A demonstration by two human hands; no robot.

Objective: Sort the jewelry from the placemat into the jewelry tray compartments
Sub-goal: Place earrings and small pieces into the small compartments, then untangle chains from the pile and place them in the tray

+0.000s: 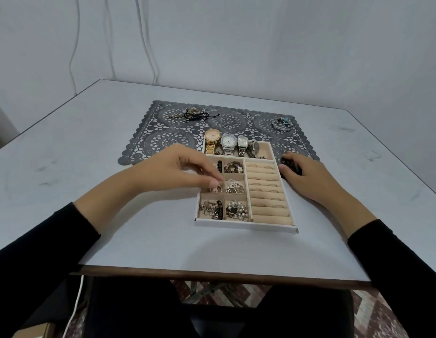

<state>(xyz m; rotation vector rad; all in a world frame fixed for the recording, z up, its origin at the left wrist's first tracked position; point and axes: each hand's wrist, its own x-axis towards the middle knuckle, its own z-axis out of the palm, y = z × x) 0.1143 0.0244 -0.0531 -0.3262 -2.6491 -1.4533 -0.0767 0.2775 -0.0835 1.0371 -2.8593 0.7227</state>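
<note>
A beige jewelry tray (246, 224) with a white rim sits on the table, its far end on a grey lace placemat (163, 140). Watches (228, 142) lie in the tray's back compartment, rings in the right-hand rolls, mixed pieces in the small left compartments. My left hand (178, 170) hovers over the middle-left compartment, fingertips pinched on a small piece (215, 189) there. My right hand (307, 176) rests at the tray's right side, closed on a dark beaded piece (289, 164). On the placemat lie a black cord bundle (196, 114), a small ring (226, 126) and a turquoise ring cluster (283, 122).
The pale table (90, 167) ends in a brown front edge close to my body. A wall with hanging cables stands behind. A white cable runs down at the lower left.
</note>
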